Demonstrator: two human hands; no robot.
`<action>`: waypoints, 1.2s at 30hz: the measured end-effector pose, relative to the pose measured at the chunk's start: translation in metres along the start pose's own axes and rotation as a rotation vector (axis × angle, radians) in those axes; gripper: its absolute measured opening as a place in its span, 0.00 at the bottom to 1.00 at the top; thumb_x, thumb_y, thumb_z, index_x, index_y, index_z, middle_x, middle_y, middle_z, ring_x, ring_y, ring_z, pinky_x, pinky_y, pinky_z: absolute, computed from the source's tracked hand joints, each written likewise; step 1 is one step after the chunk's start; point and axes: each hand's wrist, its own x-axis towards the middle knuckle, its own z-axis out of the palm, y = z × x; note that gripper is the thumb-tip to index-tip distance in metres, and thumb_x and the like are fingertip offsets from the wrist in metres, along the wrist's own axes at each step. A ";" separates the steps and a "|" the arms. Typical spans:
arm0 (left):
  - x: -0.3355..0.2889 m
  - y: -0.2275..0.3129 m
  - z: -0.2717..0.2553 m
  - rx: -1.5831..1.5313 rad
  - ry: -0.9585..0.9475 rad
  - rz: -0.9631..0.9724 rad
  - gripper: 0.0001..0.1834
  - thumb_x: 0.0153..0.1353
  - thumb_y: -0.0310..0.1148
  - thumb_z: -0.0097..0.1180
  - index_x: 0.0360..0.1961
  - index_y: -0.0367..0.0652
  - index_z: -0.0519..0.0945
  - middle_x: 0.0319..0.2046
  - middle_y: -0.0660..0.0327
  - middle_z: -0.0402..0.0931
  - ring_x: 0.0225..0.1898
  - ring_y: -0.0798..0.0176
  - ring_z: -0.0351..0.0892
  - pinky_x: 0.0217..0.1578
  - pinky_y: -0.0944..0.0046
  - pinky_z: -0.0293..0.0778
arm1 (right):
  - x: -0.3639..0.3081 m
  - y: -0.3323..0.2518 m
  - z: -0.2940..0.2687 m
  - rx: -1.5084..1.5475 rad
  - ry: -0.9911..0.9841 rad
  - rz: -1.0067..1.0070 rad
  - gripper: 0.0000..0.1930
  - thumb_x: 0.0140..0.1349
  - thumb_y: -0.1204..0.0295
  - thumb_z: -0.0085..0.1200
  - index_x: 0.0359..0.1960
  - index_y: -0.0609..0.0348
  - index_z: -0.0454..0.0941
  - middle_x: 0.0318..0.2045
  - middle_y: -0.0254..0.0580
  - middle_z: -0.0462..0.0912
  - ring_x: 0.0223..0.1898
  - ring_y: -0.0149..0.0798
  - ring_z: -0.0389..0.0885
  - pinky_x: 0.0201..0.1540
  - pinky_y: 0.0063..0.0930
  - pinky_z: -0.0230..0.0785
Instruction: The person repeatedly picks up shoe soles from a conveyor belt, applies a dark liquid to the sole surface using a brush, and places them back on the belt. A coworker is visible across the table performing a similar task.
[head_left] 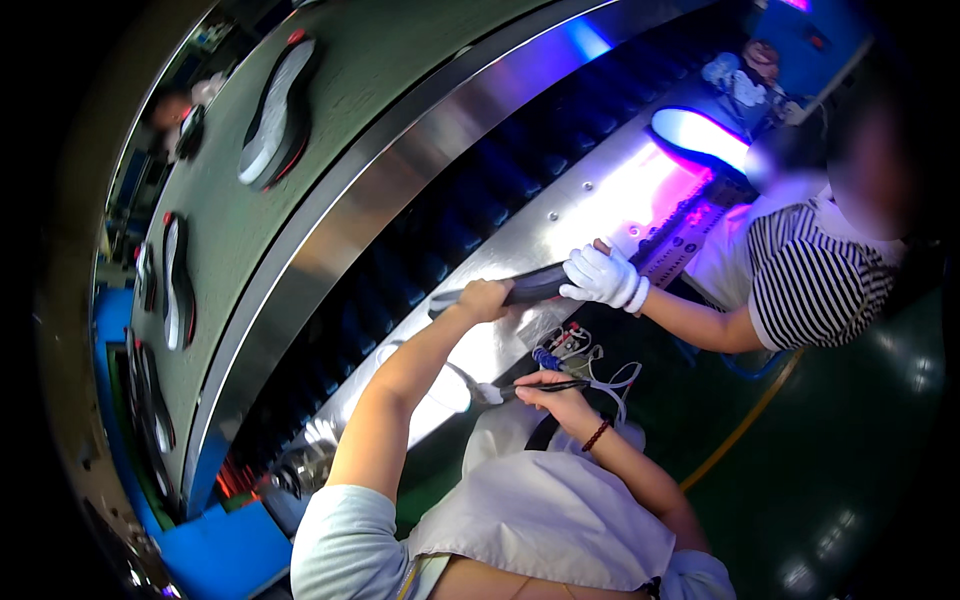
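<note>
My left hand (486, 299) reaches forward over the metal ledge, its fingers closed around one end of a dark shoe sole (538, 285). A co-worker's white-gloved hand (605, 276) is on the other end of the same sole. Low in front of my apron, my right hand (560, 396) grips a brush (540, 386) by its dark handle. Its pale bristles (490, 394) point left, beside a round white container (452, 388) at the ledge's near edge. What the container holds is washed out by glare.
A green conveyor belt (220, 215) at the left carries several soles, such as a grey-and-black one (275, 115). Its metal rail (300, 240) curves along the ledge (520, 235). Another sole (698, 135) glows under violet light. Cables (600, 370) hang near my right hand.
</note>
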 end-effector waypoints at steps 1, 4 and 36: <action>-0.008 -0.005 -0.004 0.040 0.038 -0.026 0.20 0.41 0.40 0.55 0.36 0.44 0.70 0.28 0.52 0.75 0.31 0.51 0.75 0.32 0.56 0.71 | 0.002 -0.001 -0.001 -0.010 -0.016 0.021 0.09 0.49 0.70 0.55 0.33 0.59 0.76 0.23 0.28 0.75 0.23 0.18 0.67 0.24 0.10 0.58; -0.059 -0.019 -0.013 0.017 0.159 -0.198 0.18 0.43 0.39 0.55 0.33 0.42 0.69 0.27 0.52 0.75 0.30 0.51 0.76 0.29 0.55 0.71 | 0.006 -0.010 0.004 -0.069 -0.088 0.041 0.09 0.49 0.71 0.55 0.32 0.59 0.76 0.23 0.28 0.75 0.24 0.18 0.67 0.25 0.10 0.58; -0.418 0.004 0.233 -2.548 0.966 -0.379 0.29 0.44 0.20 0.48 0.52 0.36 0.60 0.48 0.53 0.64 0.49 0.56 0.66 0.49 0.54 0.63 | 0.040 0.009 0.110 -0.118 0.002 -0.071 0.12 0.50 0.75 0.54 0.38 0.61 0.71 0.27 0.32 0.73 0.27 0.25 0.71 0.27 0.14 0.61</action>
